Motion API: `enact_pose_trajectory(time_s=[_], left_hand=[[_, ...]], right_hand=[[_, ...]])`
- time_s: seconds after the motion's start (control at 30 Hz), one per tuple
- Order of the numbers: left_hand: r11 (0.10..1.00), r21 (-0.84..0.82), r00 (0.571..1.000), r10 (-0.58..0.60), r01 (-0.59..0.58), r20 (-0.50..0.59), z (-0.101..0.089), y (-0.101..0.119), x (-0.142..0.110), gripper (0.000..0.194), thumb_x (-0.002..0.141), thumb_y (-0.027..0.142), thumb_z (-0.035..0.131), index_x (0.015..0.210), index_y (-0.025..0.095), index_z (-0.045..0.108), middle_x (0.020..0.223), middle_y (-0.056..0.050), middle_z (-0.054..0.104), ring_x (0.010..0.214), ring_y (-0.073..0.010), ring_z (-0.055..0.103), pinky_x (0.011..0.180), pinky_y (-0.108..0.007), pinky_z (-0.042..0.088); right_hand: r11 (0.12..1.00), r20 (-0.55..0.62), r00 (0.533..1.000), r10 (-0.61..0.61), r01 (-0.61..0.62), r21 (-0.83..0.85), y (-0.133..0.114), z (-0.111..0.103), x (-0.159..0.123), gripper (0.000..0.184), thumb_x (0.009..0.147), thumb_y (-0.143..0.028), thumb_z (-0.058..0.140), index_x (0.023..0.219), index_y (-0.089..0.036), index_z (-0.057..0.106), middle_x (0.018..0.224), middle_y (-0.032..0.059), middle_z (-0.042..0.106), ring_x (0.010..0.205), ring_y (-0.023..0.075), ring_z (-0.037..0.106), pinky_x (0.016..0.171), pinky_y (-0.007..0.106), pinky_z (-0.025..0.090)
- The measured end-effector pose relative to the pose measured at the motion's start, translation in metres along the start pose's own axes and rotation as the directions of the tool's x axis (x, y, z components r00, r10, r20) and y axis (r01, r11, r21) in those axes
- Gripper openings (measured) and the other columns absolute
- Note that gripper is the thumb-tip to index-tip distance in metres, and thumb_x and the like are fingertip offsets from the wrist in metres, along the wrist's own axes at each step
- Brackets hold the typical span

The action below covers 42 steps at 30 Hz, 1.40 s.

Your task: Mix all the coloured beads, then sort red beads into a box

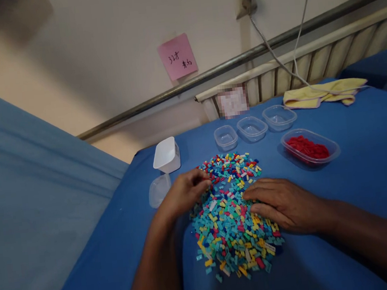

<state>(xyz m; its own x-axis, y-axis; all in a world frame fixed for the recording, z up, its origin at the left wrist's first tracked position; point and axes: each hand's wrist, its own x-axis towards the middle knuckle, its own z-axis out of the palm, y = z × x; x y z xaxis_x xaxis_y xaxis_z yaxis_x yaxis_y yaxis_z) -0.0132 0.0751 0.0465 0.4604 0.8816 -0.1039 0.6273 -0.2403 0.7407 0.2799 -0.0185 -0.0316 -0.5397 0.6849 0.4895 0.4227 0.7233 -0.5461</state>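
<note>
A spread pile of small toy building bricks (228, 233), in turquoise, yellow, red, pink, white and blue, covers the middle of the blue cloth. At the pile's upper left side, my left hand (186, 192) has its fingers curled in and the thumb close to them. Red bricks show by those fingertips, but whether one is gripped is hidden. My right hand (282, 204) rests on the right side of the pile, palm down, fingers stretched out and touching bricks. To its upper right stands a clear plastic tub (334, 151) with red bricks (307, 147) inside.
Behind the pile are three clear tubs (226, 138) in a row. A white tub (166, 156) and a clear lid (159, 190) lie at the left. A yellow cloth (322, 93) and a cable (297, 75) are at the back right, before a radiator (326, 57).
</note>
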Motion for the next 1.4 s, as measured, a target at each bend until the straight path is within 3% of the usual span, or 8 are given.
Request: enact_pose_trajectory(time_s=[0.17, 0.33, 0.43, 0.57, 0.73, 0.83, 1.07, 1.4], left_hand=[[0.700, -0.711, 0.941, -0.282, 0.069, -0.186, -0.005, -0.015, 0.000, 0.024, 0.083, 0.023, 0.089, 0.098, 0.012, 0.073, 0.111, -0.013, 0.079, 0.090, -0.0152, 0.074, 0.074, -0.019, 0.059], [0.452, -0.887, 0.917, -0.387, 0.097, -0.097, 0.002, -0.017, 0.003, 0.027, 0.077, 0.005, 0.077, 0.102, 0.011, 0.070, 0.102, -0.010, 0.077, 0.087, -0.0138, 0.075, 0.071, -0.016, 0.060], [0.624, -0.763, 0.940, -0.335, 0.168, -0.067, 0.008, -0.018, 0.002, 0.020, 0.082, 0.022, 0.079, 0.098, 0.014, 0.070, 0.072, 0.001, 0.064, 0.053, -0.0079, 0.054, 0.047, -0.016, 0.042], [0.982, -0.123, 0.985, -0.155, 0.145, -0.073, 0.017, -0.018, 0.002, 0.017, 0.091, 0.030, 0.071, 0.099, 0.018, 0.079, 0.075, 0.000, 0.069, 0.058, -0.0120, 0.055, 0.055, -0.024, 0.039], [0.851, 0.521, 0.997, -0.081, 0.067, 0.005, 0.017, -0.008, 0.007, 0.033, 0.095, 0.023, 0.061, 0.118, 0.031, 0.084, 0.112, -0.003, 0.082, 0.096, -0.0279, 0.074, 0.078, -0.038, 0.047], [0.798, 0.600, 0.995, -0.092, 0.058, 0.025, 0.014, -0.003, 0.010, 0.033, 0.096, 0.024, 0.062, 0.120, 0.031, 0.083, 0.117, -0.005, 0.082, 0.101, -0.0307, 0.074, 0.078, -0.039, 0.046], [0.870, 0.489, 0.991, -0.113, 0.063, 0.073, 0.015, -0.007, 0.015, 0.009, 0.087, 0.022, 0.064, 0.095, 0.022, 0.068, 0.079, 0.001, 0.070, 0.067, -0.0192, 0.060, 0.059, -0.031, 0.034], [0.816, 0.577, 0.991, -0.107, 0.040, 0.081, 0.025, 0.012, 0.026, 0.010, 0.095, 0.026, 0.061, 0.097, 0.023, 0.070, 0.083, 0.000, 0.071, 0.071, -0.0200, 0.060, 0.062, -0.034, 0.030]], right_hand=[[0.999, -0.038, 0.999, 0.017, -0.016, 0.032, 0.004, 0.003, -0.003, 0.028, 0.115, -0.035, 0.051, 0.130, -0.021, 0.071, 0.122, 0.0104, 0.080, 0.113, 0.0249, 0.075, 0.099, 0.043, 0.062], [0.997, -0.072, 0.996, 0.060, -0.057, 0.051, 0.006, 0.001, -0.004, 0.026, 0.114, -0.032, 0.052, 0.130, -0.024, 0.071, 0.124, 0.0104, 0.080, 0.114, 0.0252, 0.075, 0.100, 0.043, 0.061], [0.996, -0.065, 0.995, 0.071, -0.068, 0.055, 0.006, 0.000, -0.004, 0.027, 0.114, -0.031, 0.052, 0.130, -0.024, 0.071, 0.124, 0.0103, 0.080, 0.114, 0.0252, 0.075, 0.100, 0.043, 0.061], [0.995, -0.050, 0.995, 0.090, -0.088, 0.056, 0.005, 0.001, -0.004, 0.027, 0.114, -0.032, 0.051, 0.130, -0.023, 0.071, 0.123, 0.0092, 0.080, 0.113, 0.0246, 0.075, 0.099, 0.044, 0.061], [0.994, -0.044, 0.995, 0.094, -0.091, 0.059, 0.006, 0.001, -0.004, 0.027, 0.114, -0.032, 0.052, 0.130, -0.023, 0.072, 0.124, 0.0095, 0.080, 0.113, 0.0247, 0.075, 0.100, 0.044, 0.061], [0.995, -0.044, 0.995, 0.090, -0.087, 0.056, 0.006, 0.000, -0.004, 0.027, 0.114, -0.031, 0.051, 0.129, -0.023, 0.072, 0.124, 0.0098, 0.080, 0.113, 0.0248, 0.075, 0.100, 0.044, 0.061], [0.995, -0.055, 0.995, 0.085, -0.082, 0.064, 0.006, 0.000, -0.003, 0.027, 0.113, -0.032, 0.052, 0.128, -0.022, 0.073, 0.121, 0.0096, 0.081, 0.111, 0.0244, 0.076, 0.098, 0.042, 0.062], [0.994, -0.069, 0.994, 0.082, -0.077, 0.071, 0.005, 0.000, 0.000, 0.026, 0.114, -0.033, 0.052, 0.126, -0.022, 0.073, 0.120, 0.0089, 0.080, 0.111, 0.0231, 0.075, 0.098, 0.039, 0.059]])
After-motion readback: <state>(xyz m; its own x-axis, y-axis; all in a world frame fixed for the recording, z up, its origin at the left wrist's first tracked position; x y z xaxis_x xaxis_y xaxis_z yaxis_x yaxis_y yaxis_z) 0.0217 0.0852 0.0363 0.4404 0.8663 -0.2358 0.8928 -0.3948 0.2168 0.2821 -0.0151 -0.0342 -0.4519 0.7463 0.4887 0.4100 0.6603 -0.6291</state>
